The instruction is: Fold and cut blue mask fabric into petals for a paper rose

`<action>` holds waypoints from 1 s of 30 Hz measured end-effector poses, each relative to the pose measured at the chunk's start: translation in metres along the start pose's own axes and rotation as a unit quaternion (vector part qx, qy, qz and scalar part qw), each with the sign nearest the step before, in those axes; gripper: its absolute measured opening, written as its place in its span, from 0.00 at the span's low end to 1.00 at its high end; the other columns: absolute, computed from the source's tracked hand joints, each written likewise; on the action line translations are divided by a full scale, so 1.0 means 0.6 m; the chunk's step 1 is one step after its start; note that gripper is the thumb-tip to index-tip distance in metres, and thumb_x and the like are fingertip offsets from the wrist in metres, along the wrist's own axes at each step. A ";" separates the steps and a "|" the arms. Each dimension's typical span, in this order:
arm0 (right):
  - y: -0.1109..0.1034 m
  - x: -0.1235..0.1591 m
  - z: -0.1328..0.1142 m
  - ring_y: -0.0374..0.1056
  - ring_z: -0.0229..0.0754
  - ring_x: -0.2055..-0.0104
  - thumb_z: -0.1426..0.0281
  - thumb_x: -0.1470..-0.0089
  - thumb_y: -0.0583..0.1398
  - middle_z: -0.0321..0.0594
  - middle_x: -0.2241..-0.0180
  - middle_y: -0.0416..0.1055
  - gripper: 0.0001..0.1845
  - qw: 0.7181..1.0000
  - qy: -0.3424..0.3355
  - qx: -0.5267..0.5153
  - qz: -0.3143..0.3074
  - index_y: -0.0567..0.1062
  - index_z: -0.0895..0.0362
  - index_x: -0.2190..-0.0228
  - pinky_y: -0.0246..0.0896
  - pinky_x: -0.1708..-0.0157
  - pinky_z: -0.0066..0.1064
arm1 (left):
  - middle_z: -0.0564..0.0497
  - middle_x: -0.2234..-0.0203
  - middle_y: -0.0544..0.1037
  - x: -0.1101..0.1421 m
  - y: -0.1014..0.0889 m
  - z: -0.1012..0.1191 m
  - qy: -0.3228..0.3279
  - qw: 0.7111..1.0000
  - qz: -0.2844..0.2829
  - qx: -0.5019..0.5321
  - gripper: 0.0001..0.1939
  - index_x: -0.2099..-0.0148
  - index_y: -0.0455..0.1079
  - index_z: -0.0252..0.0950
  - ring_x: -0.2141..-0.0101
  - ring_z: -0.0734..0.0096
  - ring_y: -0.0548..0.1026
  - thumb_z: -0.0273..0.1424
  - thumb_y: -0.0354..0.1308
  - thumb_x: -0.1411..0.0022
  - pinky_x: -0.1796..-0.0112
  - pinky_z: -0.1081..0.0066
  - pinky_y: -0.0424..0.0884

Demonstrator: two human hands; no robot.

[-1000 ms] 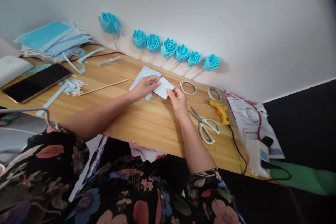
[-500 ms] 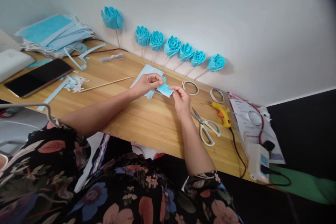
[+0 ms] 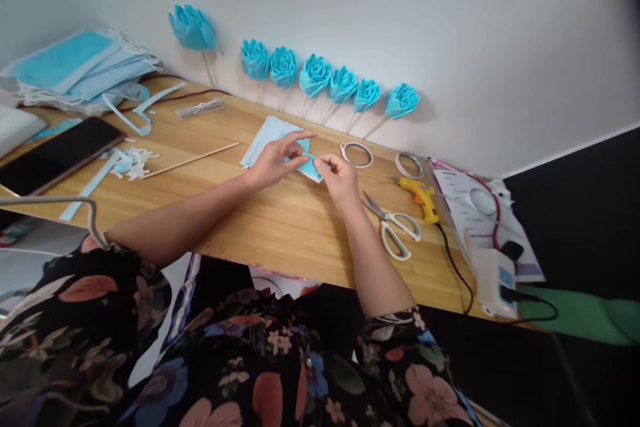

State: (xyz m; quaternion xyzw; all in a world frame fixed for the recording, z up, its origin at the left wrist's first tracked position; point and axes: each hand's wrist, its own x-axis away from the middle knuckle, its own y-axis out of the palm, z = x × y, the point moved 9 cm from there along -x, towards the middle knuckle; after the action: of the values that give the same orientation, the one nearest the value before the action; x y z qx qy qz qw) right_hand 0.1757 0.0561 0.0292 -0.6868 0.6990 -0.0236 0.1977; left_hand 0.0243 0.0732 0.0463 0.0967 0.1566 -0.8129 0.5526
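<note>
A small piece of light-blue mask fabric point(image 3: 311, 171) is pinched between the thumb and fingers of my right hand point(image 3: 341, 181). Its upper edge looks folded over. At its left end is my left hand point(image 3: 274, 160), the index finger stretched out and apart from the thumb. The left thumb tip lies close to the fabric; whether it touches I cannot tell. Behind the left hand, pale-blue fabric sheets point(image 3: 265, 137) lie on the wooden table point(image 3: 280, 227), partly hidden by that hand.
Several blue fabric flowers point(image 3: 315, 77) on sticks lean against the wall. To the right lie scissors point(image 3: 395, 223), two tape rolls including one point(image 3: 357, 155) near my right hand, and a yellow glue gun point(image 3: 421, 199). Leftward are a stick point(image 3: 190, 160), scraps point(image 3: 133, 163), a phone point(image 3: 63, 152) and stacked masks point(image 3: 75, 67).
My left index finger has lifted and straightened away from the fabric piece. The right hand keeps its pinch, and the piece's upper edge now looks folded. The whole view has shifted slightly.
</note>
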 end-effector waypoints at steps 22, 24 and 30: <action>-0.013 -0.011 0.009 0.67 0.36 0.72 0.52 0.52 0.66 0.31 0.76 0.71 0.18 0.996 0.004 -0.074 0.052 0.76 0.54 0.71 0.66 0.68 0.31 | 0.55 0.80 0.71 -0.006 -0.013 -0.044 -0.105 0.991 0.052 0.069 0.15 0.70 0.71 0.34 0.77 0.78 0.67 0.41 0.67 0.44 0.73 0.75 0.65; -0.010 -0.010 0.013 0.68 0.36 0.73 0.51 0.51 0.66 0.31 0.76 0.71 0.19 0.995 0.014 -0.080 0.053 0.75 0.54 0.70 0.67 0.69 0.31 | 0.56 0.81 0.71 -0.006 -0.011 -0.048 -0.106 0.991 0.049 0.067 0.16 0.69 0.72 0.33 0.78 0.78 0.66 0.42 0.67 0.44 0.75 0.76 0.62; -0.009 -0.010 0.026 0.67 0.33 0.78 0.50 0.48 0.64 0.29 0.76 0.72 0.21 0.996 0.020 -0.081 0.042 0.74 0.55 0.65 0.65 0.74 0.28 | 0.56 0.79 0.73 -0.008 -0.008 -0.058 -0.105 0.989 0.048 0.088 0.16 0.65 0.73 0.33 0.78 0.78 0.67 0.41 0.68 0.47 0.74 0.75 0.62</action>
State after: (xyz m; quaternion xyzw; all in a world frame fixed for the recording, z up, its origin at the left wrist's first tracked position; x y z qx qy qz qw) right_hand 0.1855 0.0656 0.0182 -0.6698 0.7308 0.0281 0.1284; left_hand 0.0214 0.0918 0.0161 0.0665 0.0207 -0.8015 0.5940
